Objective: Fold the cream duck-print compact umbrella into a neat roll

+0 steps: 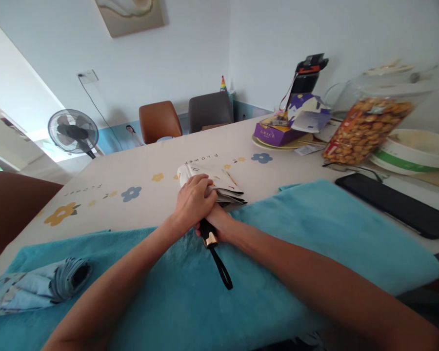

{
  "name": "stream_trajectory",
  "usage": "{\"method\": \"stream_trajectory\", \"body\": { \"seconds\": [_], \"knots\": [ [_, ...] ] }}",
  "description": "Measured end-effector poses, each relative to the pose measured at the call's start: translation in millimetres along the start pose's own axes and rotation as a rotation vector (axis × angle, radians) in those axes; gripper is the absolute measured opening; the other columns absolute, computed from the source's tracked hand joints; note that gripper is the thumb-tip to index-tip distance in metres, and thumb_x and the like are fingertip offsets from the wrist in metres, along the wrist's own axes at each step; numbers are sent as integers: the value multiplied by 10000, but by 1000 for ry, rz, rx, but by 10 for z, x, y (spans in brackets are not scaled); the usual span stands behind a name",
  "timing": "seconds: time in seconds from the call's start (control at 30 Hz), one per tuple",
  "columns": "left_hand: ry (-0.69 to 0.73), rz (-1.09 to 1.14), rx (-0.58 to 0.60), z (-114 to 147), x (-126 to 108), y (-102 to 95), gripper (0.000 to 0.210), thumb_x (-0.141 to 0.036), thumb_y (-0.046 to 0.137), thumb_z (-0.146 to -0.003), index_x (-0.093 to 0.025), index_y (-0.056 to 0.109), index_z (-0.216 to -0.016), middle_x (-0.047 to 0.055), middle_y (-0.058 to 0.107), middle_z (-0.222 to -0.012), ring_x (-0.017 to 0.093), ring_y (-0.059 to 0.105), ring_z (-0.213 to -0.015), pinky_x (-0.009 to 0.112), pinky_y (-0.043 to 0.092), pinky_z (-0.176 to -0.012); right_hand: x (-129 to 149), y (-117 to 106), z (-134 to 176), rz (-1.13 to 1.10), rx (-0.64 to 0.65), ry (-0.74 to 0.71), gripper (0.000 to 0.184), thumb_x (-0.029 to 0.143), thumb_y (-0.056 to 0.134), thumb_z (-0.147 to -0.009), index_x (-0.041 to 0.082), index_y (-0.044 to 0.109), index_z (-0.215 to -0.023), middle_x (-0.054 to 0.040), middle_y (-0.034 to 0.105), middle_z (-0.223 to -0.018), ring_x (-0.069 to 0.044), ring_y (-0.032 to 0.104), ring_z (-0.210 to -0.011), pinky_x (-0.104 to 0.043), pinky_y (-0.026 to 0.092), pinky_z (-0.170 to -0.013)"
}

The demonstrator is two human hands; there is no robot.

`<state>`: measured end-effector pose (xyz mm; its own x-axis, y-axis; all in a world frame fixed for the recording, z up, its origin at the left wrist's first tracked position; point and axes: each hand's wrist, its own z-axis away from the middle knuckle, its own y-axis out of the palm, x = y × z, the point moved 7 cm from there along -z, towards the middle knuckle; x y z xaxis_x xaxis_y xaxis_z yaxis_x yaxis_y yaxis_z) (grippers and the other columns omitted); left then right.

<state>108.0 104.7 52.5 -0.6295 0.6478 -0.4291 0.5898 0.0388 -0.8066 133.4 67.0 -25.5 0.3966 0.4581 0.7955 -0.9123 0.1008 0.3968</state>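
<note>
A: Where do we locate the folding umbrella with a cream printed canopy, black handle and gold-coloured end band (pixel 225 184)?
B: We locate it at the centre of the view. Its canopy extends over the cream, flower-printed tabletop (pixel 168 200); its handle points toward us, above the teal plush cloth (pixel 175 297). We cannot tell whether the canopy rests on the surface.

A: What do we record for the right hand (pixel 222 223)?
B: We record it wrapped around the black handle, just below the canopy. The black loop strap (pixel 222 270) hangs free from the handle end.

A: And the left hand (pixel 193 199)?
B: We find it laid over the base of the canopy, fingers bent, overlapping the right hand. We cannot tell how far it closes, as its fingertips are partly hidden.

A: Which items do we note around the work?
B: On the teal cloth, at left, we note a rolled pale-blue patterned fabric bundle (pixel 40 290). Beyond the cloth's right side lies a flat black rectangular object (pixel 395 202), near a tilted clear container of brown nuts (pixel 373 127).
</note>
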Motion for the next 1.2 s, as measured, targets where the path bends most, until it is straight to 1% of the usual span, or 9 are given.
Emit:
{"method": "stream_trajectory", "body": {
  "seconds": [0.2, 0.3, 0.5, 0.63, 0.77, 0.87, 0.93, 1.1, 1.2],
  "knots": [
    [-27, 45, -115, -8, 48, -100, 206, -234, 478, -829, -214, 653, -937, 62, 629, -1166, 232, 544, -1123, 372, 407, -978, -7, 6, 1, -21, 15, 7, 151, 194, 416, -871, 203, 475, -732, 52, 440, -436, -105, 427, -312, -224, 386, -306],
    [-72, 59, -154, -19, 114, -151, 191, -236, 479, -830, -224, 653, -907, 44, 649, -1102, 216, 567, -1061, 350, 429, -923, -15, 7, 12, -3, 26, 29, 154, 179, 464, -851, 183, 467, -698, 46, 465, -441, -92, 439, -314, -210, 395, -307],
    [-40, -188, -138, -32, 106, -273, 92, -241, 518, -803, -228, 606, -828, 55, 631, -948, 224, 561, -966, 310, 420, -754, -37, 1, 22, -15, 24, 108, 171, 225, 591, -820, 172, 479, -702, 50, 484, -459, -86, 448, -312, -213, 423, -302],
    [-144, -300, -217, -8, 200, -519, 78, -278, 525, -792, -215, 518, -746, 34, 605, -819, 198, 569, -761, 292, 371, -645, -44, -13, 0, -37, 18, 95, 163, 226, 630, -800, 173, 490, -735, 51, 510, -507, -77, 449, -326, -212, 432, -298],
    [-310, -283, -276, 126, 459, -759, 117, -295, 564, -747, -226, 472, -766, 3, 575, -694, 189, 547, -644, 283, 353, -597, -48, -17, -39, -43, 38, 53, 154, 223, 638, -792, 168, 506, -737, 47, 523, -544, -72, 457, -340, -210, 435, -294],
    [-452, -148, -307, 313, 734, -856, 177, -292, 574, -719, -227, 480, -854, -24, 547, -590, 190, 547, -572, 284, 375, -560, -74, -19, -73, -30, 62, 52, 155, 252, 641, -788, 164, 520, -747, 42, 521, -531, -83, 458, -335, -221, 427, -287],
    [-520, 25, -328, 450, 907, -857, 207, -268, 563, -709, -215, 493, -896, -40, 537, -543, 181, 553, -529, 283, 405, -536, -92, -24, -82, -12, 71, 60, 182, 286, 657, -776, 164, 524, -754, 39, 519, -510, -89, 461, -333, -220, 425, -292],
    [-687, 534, -313, 740, 1202, -628, 164, -287, 565, -705, -173, 532, -819, -36, 544, -542, 130, 536, -471, 282, 487, -513, -45, -38, -13, 5, 72, 46, 339, 447, 714, -721, 176, 514, -759, 34, 522, -474, -96, 472, -336, -206, 412, -300],
    [-723, 716, -339, 845, 1227, -503, 210, -337, 593, -706, -164, 528, -807, -38, 549, -558, 112, 543, -477, 267, 501, -528, -39, -59, 43, 31, 58, 118, 477, 647, 590, -744, 178, 504, -722, 25, 495, -429, -104, 468, -321, -197, 365, -271]
  ]
}}
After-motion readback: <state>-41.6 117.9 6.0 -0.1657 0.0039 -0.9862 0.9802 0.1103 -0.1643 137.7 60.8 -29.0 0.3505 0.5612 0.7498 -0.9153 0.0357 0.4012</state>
